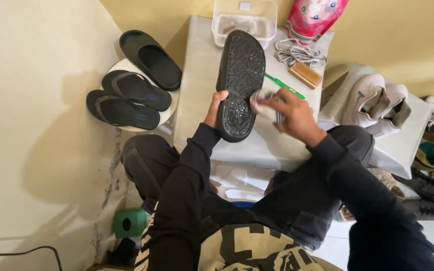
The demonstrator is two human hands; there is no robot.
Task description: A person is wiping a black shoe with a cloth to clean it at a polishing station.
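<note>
While left hand (216,108) grips black slipper (239,83), right hand (290,113) presses cloth (263,104) on sole

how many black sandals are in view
4. One black slide is held sole-up by the left hand while the right hand rubs it with a cloth. Its mate and two flip-flops lie on the round stool. Others may be hidden.

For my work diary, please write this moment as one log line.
left hand: holds black slide sandal, sole up | right hand: presses cloth on sole | place: small table
</note>
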